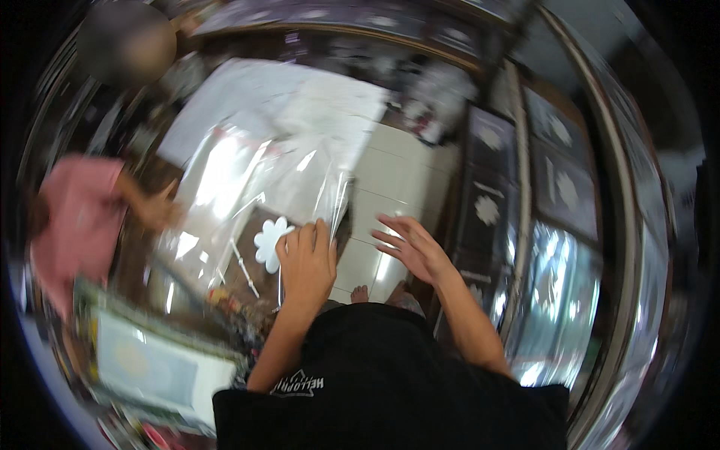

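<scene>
Touching clear film [225, 176] — left hand [307, 259], white-lettered shirt [397, 379] below.

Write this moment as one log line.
left hand: at clear film | right hand: open, empty | nearby: white flower shape

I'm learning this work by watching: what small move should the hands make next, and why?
Probably bring the bare right hand to the glossy clear plastic sheet: the bare left hand is at its near right edge, while the right hangs open over the pale tiled floor.
</scene>
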Tool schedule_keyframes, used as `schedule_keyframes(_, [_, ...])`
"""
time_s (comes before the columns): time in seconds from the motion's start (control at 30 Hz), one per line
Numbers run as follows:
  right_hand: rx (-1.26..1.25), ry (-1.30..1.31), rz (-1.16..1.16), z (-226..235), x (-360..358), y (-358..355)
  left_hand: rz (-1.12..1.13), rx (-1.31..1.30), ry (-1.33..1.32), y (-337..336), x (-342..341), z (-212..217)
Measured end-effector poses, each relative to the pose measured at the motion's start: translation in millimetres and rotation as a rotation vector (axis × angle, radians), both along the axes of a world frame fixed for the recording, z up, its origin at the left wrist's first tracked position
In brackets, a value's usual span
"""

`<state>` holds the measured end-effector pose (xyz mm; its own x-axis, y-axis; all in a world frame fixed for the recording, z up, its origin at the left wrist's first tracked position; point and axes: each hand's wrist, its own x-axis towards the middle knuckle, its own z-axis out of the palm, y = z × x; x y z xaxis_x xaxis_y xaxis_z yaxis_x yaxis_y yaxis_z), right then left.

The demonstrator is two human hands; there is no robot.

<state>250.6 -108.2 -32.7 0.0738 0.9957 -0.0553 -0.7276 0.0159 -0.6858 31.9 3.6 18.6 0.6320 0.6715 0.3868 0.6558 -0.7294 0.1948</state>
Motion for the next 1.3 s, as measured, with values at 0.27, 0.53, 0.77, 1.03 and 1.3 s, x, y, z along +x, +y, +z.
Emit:
schedule_keyframes(0.27, [-0.171,-0.79,-0.108,30.4,34.8,5.5,-0.455,-0.001,0.066,-52.6,57.5,-28.2])
schedule_keyframes(0.53, [-0.292,-0.899,-0.453,49.7,95.9,-84.6,-0.733,-0.186,-0.021,-67.8,82.5,-17.6])
schedule_keyframes(0.77, [-0.608,-0.939,-0.997,81.6,135.5,-243.5,-0.499,-0.245,-0.052,-20.5,65.0,-50.5])
schedule_keyframes(1.03, [-0.801,-0.452,-1.541,46.4,68.2,-356.6,-0.393,-0.24,0.001,18.3,37.4,-96.5])
schedule_keyframes(1.3, [-0.782,-0.223,-1.73,-3.5,18.5,-378.4,-0.368,-0.179,0.076,32.1,31.2,-137.4])
